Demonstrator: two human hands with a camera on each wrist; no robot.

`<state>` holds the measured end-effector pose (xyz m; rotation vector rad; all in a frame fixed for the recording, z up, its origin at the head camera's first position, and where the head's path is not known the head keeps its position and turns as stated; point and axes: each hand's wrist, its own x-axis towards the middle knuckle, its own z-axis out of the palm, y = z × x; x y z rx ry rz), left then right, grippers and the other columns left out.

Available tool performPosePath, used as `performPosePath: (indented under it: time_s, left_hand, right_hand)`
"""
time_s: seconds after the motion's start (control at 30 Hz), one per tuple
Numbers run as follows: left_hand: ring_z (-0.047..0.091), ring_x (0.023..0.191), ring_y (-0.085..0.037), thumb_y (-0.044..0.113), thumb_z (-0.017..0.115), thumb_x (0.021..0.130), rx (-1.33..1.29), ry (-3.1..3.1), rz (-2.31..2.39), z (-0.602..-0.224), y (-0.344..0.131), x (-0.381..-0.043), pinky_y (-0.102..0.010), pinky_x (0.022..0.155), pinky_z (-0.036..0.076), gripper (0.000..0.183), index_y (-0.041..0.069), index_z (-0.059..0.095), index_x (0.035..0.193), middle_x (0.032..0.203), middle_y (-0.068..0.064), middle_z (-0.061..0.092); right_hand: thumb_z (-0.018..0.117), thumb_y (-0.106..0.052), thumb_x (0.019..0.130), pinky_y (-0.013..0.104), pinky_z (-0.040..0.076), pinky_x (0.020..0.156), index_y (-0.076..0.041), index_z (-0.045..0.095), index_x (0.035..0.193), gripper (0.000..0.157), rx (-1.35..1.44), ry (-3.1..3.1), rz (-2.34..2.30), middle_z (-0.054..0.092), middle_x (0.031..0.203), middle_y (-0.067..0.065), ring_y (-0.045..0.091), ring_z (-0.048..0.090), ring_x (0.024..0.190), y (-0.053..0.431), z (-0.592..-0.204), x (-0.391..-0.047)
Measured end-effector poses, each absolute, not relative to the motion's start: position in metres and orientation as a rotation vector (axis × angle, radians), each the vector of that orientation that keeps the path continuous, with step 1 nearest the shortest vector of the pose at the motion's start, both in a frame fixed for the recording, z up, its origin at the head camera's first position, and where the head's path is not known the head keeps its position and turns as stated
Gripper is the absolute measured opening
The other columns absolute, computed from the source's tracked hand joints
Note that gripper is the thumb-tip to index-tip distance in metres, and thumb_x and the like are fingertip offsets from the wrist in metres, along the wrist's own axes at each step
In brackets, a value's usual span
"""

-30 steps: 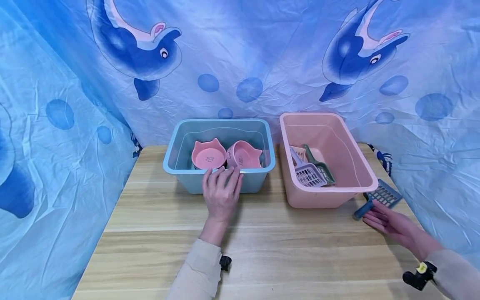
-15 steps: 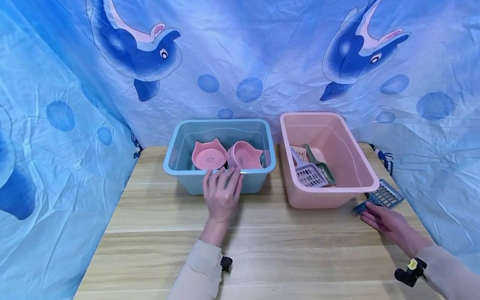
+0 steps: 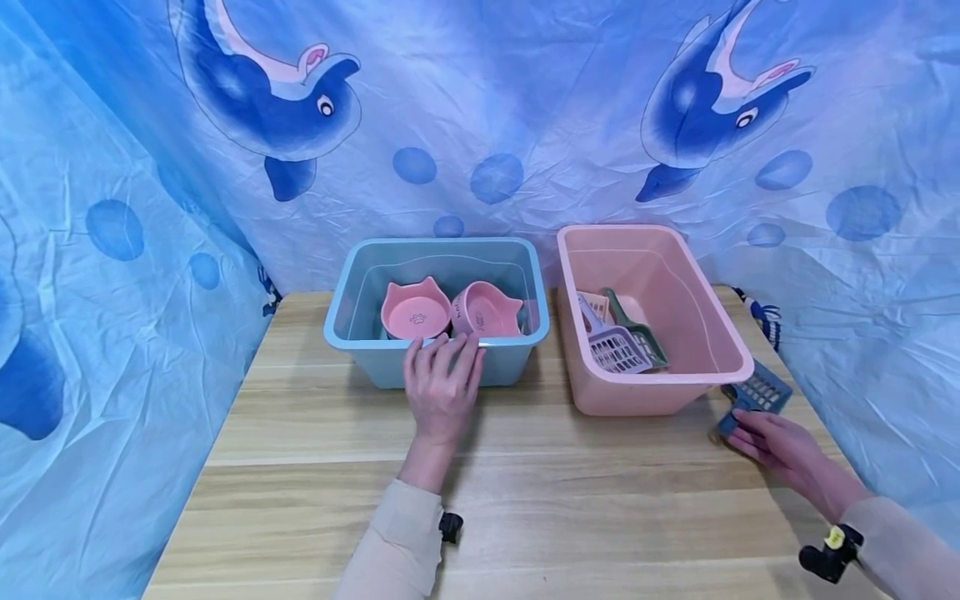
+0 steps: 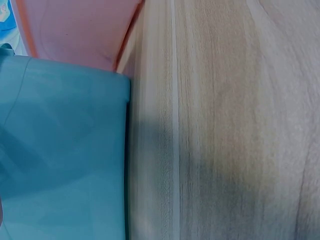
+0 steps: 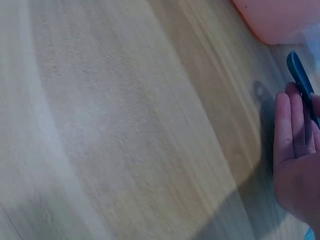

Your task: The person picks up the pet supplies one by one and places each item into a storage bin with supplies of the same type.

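My left hand [image 3: 441,392] rests with its fingers over the front rim of a blue plastic bin [image 3: 435,244]. Inside that bin are two pink cat-eared bowls: the left bowl [image 3: 417,312] faces up, and the right bowl [image 3: 492,310] is tilted. At the far right, my right hand [image 3: 787,454] pinches the handle of a dark blue litter scoop [image 3: 767,387], whose slotted head is beside the pink bin [image 3: 626,400]. In the right wrist view, thumb and fingers hold the scoop's handle [image 5: 299,74] above the wood.
Within the pink bin lie a purple scoop [image 3: 621,352], a green scoop [image 3: 651,343] and a pale peach scoop [image 3: 597,305], toward its left side. Both bins stand on a wooden table [image 3: 570,500] against a blue dolphin-print cloth [image 3: 465,108].
The blue scoop has shifted slightly left and turned in my right hand's grip. My left hand stays on the blue bin's rim.
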<state>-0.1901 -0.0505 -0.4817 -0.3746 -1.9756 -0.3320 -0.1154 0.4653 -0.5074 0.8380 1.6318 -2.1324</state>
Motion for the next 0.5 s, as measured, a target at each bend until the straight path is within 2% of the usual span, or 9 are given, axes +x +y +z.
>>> performPosePath:
  time_s: [0.27, 0.5]
  left_hand:
    - [0.07, 0.112, -0.032, 0.032, 0.07, 0.105, -0.373, -1.961, -0.319, -0.48, -0.052, -0.19, -0.056, 0.107, 0.052, 0.027, 0.014, 0.081, 0.122, 0.114, -0.007, 0.078]
    - [0.07, 0.113, -0.031, 0.033, 0.067, 0.107, -0.38, -1.966, -0.318, -0.48, -0.053, -0.188, -0.056, 0.108, 0.052, 0.028, 0.015, 0.081, 0.124, 0.114, -0.007, 0.078]
  right_hand:
    - [0.059, -0.016, 0.111, 0.025, 0.064, 0.075, -0.023, 0.076, 0.09, 0.029, 0.622, 1.917, -2.044, 0.076, 0.087, -0.006, 0.008, 0.073, 0.079, 0.476, -0.494, -0.116]
    - [0.052, 0.004, 0.109, 0.027, 0.065, 0.071, -0.015, 0.074, 0.094, 0.032, 0.301, 2.022, -2.224, 0.079, 0.09, -0.004, 0.011, 0.076, 0.079, 0.488, -0.471, -0.121]
